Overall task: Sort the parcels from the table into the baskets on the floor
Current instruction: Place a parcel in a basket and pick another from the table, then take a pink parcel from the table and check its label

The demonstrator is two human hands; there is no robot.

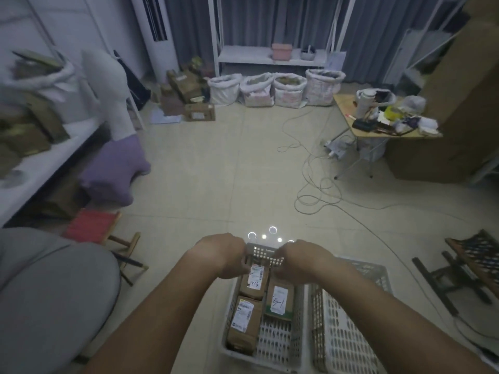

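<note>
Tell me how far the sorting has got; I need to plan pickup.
Done: two brown cardboard parcels lie in the left white plastic basket. In hand: both hands are at a third parcel there. Left: brown boxes remain on the white table.

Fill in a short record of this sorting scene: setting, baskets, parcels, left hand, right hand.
setting: tiled floor, dim room
baskets: two white lattice baskets side by side, left basket, right basket
parcels: three brown labelled parcels in the left basket; far parcel between both hands
left hand: at far parcel, grip unclear
right hand: at far parcel, grip unclear
</note>
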